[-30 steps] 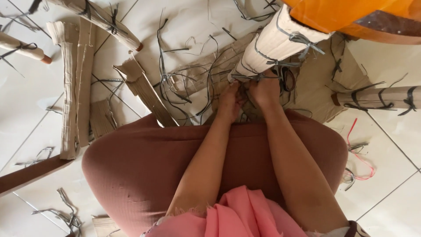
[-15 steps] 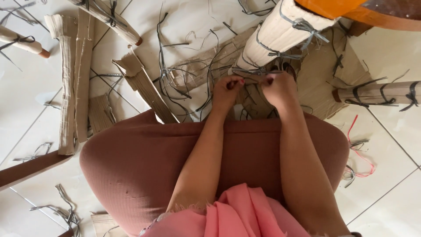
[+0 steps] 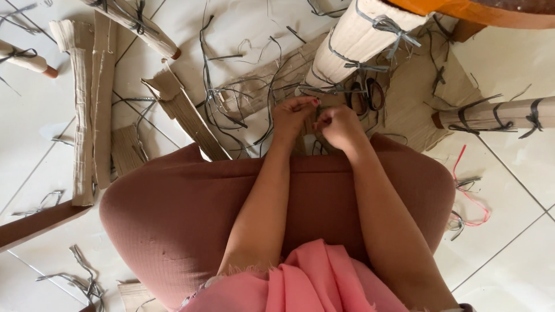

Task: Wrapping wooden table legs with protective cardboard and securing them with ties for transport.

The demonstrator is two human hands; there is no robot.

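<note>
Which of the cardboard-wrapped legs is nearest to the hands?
The wrapped leg rising directly beyond both hands, under the orange piece; the other legs lie farther out.

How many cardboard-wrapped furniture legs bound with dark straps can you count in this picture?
4: one at the far left edge, one at the top left, one just beyond the hands, one at the right edge. Others may lie outside the view.

At twelve o'clock the cardboard-wrapped leg (image 3: 358,43) is cut off by the top edge. What the left hand (image 3: 292,118) and right hand (image 3: 338,127) pinch is too small to tell.
</note>
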